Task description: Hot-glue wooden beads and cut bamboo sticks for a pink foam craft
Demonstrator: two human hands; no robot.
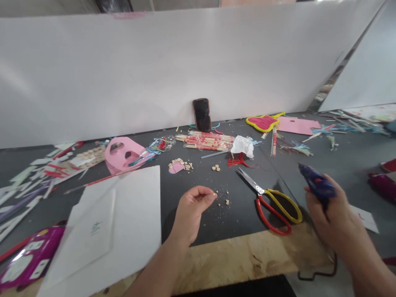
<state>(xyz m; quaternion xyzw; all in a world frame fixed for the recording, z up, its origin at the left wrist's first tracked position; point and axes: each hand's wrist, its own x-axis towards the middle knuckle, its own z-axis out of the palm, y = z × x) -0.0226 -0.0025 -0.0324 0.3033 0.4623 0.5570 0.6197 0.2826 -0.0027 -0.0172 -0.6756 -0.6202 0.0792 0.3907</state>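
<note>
Blue glue gun (318, 186) gripped in your right hand (335, 210)
Left hand (193, 212) pinches a pale bit (215, 195); labelled scissors (260, 191) lie between.

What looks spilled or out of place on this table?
Tiny beige bits lie scattered on the dark grey tabletop beside the left hand, apart from the small beige pile, so they look spilled. A crumpled white sheet, perhaps tissue, partly hides a red thread tassel and looks discarded.

Dk tbl (236, 227) holds scissors (260, 190), pink mask (115, 161), sm beige bits (227, 202)
</note>
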